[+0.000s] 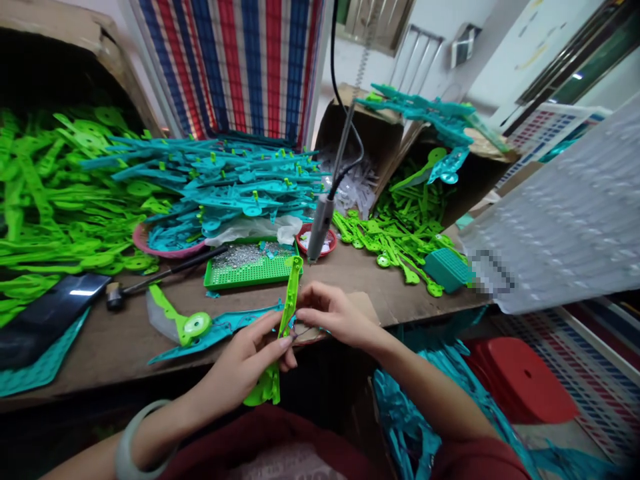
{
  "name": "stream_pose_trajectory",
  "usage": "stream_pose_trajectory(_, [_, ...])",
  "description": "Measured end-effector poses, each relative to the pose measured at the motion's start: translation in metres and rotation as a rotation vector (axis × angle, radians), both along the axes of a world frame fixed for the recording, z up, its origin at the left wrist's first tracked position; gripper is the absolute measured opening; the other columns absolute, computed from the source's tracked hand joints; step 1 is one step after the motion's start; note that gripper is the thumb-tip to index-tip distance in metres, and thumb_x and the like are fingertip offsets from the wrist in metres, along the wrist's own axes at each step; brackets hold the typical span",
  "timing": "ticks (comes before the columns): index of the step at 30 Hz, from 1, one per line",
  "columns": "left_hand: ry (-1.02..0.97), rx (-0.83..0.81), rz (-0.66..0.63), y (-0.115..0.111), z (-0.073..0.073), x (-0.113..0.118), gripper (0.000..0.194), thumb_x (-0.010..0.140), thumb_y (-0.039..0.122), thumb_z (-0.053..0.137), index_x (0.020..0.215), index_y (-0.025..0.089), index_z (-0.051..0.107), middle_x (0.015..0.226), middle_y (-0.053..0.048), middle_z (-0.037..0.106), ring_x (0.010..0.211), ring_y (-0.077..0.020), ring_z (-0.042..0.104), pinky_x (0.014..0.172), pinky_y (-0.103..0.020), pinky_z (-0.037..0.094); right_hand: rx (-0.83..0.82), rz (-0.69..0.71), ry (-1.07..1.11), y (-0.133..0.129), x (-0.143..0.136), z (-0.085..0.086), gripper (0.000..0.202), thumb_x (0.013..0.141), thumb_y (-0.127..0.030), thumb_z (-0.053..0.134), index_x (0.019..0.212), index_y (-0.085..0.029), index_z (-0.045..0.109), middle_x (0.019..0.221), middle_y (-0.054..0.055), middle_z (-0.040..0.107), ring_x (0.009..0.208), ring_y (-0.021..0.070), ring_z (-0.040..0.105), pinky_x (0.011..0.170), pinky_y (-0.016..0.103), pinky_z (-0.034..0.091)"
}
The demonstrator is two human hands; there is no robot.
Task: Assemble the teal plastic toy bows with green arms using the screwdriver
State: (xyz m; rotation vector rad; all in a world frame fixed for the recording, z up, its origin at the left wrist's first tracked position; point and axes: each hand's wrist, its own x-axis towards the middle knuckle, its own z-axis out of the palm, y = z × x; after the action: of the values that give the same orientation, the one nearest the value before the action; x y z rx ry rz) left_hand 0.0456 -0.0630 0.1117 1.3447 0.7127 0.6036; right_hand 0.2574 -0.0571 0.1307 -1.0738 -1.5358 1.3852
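My left hand [257,347] is closed around a long bright-green plastic part [291,290], held upright over the table's front edge. Its wider lower end [265,387] shows beneath the fingers. My right hand [334,313] is beside the part, fingers bent and thumb pressed in close to it. What those fingers pinch, if anything, is too small to make out. To the left of my hands lies a teal plastic strip [225,327], with a green round-ended piece [194,327] and a translucent blade [161,317] resting on it.
A hanging electric screwdriver [323,223] points down above the table. Behind my hands is a green basket [240,279] of small metal pieces. A hammer [165,272] and a phone [47,317] lie left. Heaped green parts [40,193] and teal parts [235,180] stand behind.
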Motion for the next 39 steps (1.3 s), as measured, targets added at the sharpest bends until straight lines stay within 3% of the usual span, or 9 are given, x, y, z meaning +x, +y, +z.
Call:
stream_pose_trajectory(4, [0.01, -0.073, 0.001, -0.002, -0.002, -0.002, 0.064, 0.095, 0.043, 0.061, 0.148, 0.012, 0.043, 0.069, 0.001, 0.067, 0.067, -0.015, 0.061, 0.067, -0.028, 0.047, 0.248, -0.076, -0.231, -0.005, 0.005, 0.005, 0.007, 0.093, -0.022, 0.063, 0.087, -0.018, 0.062, 0.082, -0.001, 0.061, 0.076, 0.0119, 0.056, 0.071, 0.025, 0.046])
stream_pose_trajectory(8, [0.016, -0.12, -0.057, -0.002, -0.003, -0.001, 0.064, 0.096, 0.044, 0.06, 0.148, 0.013, 0.043, 0.066, 0.003, 0.064, 0.064, -0.0134, 0.057, 0.066, -0.026, 0.044, 0.546, 0.016, -0.433, -0.009, 0.012, 0.017, 0.006, 0.098, -0.018, 0.057, 0.097, -0.018, 0.063, 0.094, 0.003, 0.062, 0.088, 0.0133, 0.058, 0.078, 0.025, 0.047])
stream_pose_trajectory(13, [0.04, -0.121, -0.081, -0.002, -0.002, 0.002, 0.062, 0.095, 0.046, 0.059, 0.146, 0.014, 0.046, 0.065, 0.003, 0.063, 0.064, -0.0136, 0.057, 0.065, -0.027, 0.043, 0.646, 0.003, -0.552, -0.009, 0.013, 0.015, 0.006, 0.1, -0.018, 0.054, 0.1, -0.018, 0.06, 0.097, 0.004, 0.06, 0.089, 0.013, 0.058, 0.077, 0.023, 0.048])
stream_pose_trajectory(17, [0.077, -0.09, -0.086, -0.003, -0.003, 0.005, 0.06, 0.093, 0.046, 0.057, 0.143, 0.013, 0.049, 0.065, 0.004, 0.06, 0.063, -0.0141, 0.056, 0.064, -0.027, 0.044, 0.73, -0.044, -0.803, -0.013, 0.006, 0.007, 0.008, 0.101, -0.016, 0.05, 0.098, -0.017, 0.057, 0.1, 0.007, 0.058, 0.091, 0.0168, 0.056, 0.078, 0.027, 0.049])
stream_pose_trajectory(23, [0.162, -0.088, -0.149, -0.007, -0.01, 0.006, 0.058, 0.094, 0.044, 0.052, 0.142, 0.012, 0.049, 0.066, 0.003, 0.059, 0.061, -0.0144, 0.057, 0.064, -0.028, 0.047, 0.743, 0.049, -1.106, -0.022, 0.003, 0.003, 0.021, 0.098, -0.001, 0.042, 0.093, -0.017, 0.054, 0.094, 0.007, 0.058, 0.081, 0.0179, 0.052, 0.07, 0.029, 0.046])
stream_pose_trajectory(28, [0.216, 0.039, -0.145, -0.008, -0.016, 0.005, 0.046, 0.096, 0.04, 0.05, 0.134, 0.017, 0.054, 0.069, 0.003, 0.061, 0.063, -0.0153, 0.06, 0.065, -0.028, 0.049, 0.688, 0.014, -1.081, -0.02, 0.002, -0.01, 0.017, 0.099, -0.006, 0.042, 0.094, -0.018, 0.053, 0.092, 0.006, 0.057, 0.077, 0.0179, 0.051, 0.066, 0.029, 0.043])
stream_pose_trajectory(30, [0.259, 0.111, -0.143, -0.005, -0.016, 0.005, 0.034, 0.098, 0.043, 0.046, 0.118, 0.018, 0.059, 0.069, 0.003, 0.063, 0.062, -0.0152, 0.062, 0.066, -0.028, 0.049, 0.667, 0.0, -0.99, -0.018, 0.0, -0.014, 0.014, 0.101, -0.011, 0.044, 0.094, -0.018, 0.054, 0.093, 0.007, 0.057, 0.079, 0.0184, 0.053, 0.068, 0.029, 0.045])
stream_pose_trajectory(33, [0.313, 0.117, -0.183, 0.003, -0.014, 0.007, 0.034, 0.101, 0.048, 0.038, 0.092, 0.02, 0.056, 0.061, 0.003, 0.062, 0.056, -0.0153, 0.063, 0.063, -0.027, 0.049, 0.62, -0.009, -0.808, -0.018, -0.001, -0.015, 0.011, 0.101, -0.016, 0.048, 0.096, -0.016, 0.057, 0.094, 0.007, 0.058, 0.082, 0.0177, 0.057, 0.073, 0.029, 0.049])
stream_pose_trajectory(39, [0.363, 0.316, -0.171, 0.015, -0.021, 0.011, 0.024, 0.096, 0.032, 0.04, 0.084, 0.021, 0.058, 0.072, 0.0, 0.066, 0.067, -0.0167, 0.063, 0.066, -0.028, 0.046, 0.48, -0.006, -0.597, -0.019, 0.005, -0.013, 0.013, 0.099, -0.015, 0.054, 0.103, -0.019, 0.065, 0.096, 0.005, 0.066, 0.091, 0.0161, 0.064, 0.082, 0.029, 0.052])
